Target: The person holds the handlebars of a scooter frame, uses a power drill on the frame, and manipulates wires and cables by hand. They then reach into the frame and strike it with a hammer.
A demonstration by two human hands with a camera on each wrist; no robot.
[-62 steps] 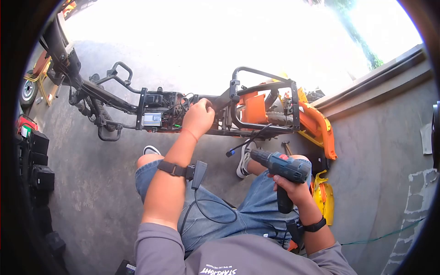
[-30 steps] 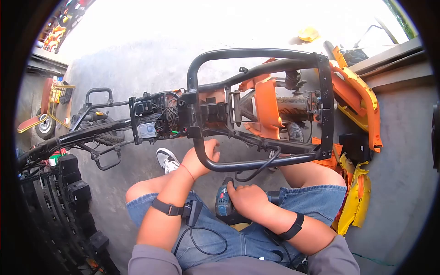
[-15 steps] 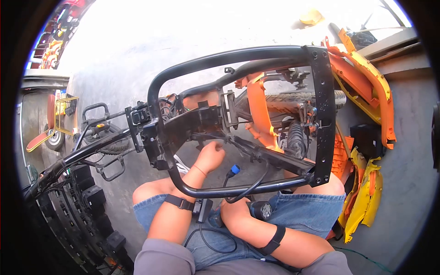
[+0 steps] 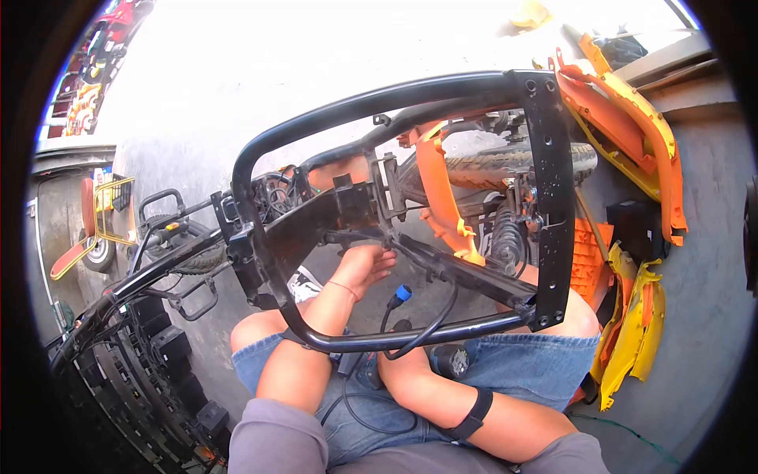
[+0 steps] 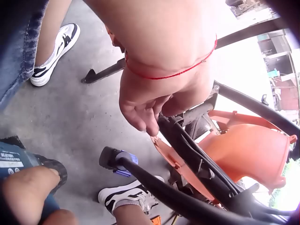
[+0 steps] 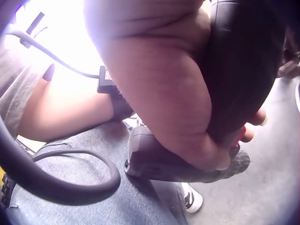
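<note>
One blue-and-black plastic drill [image 4: 450, 362]: your right hand [image 4: 405, 370] grips it. Your left hand [image 4: 366, 272], fingers extended, is beside the black tubular metal frame [image 4: 557, 188].

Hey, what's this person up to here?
A person sits at a bare black frame, apparently working on it. Their right hand grips a power drill low by the lap. Their left hand is right by one of the frame's tubes, holding nothing visible; I can't tell whether it touches. A cable's blue connector hangs loose nearby, and orange panels and yellow panels lie off to the right.
</note>
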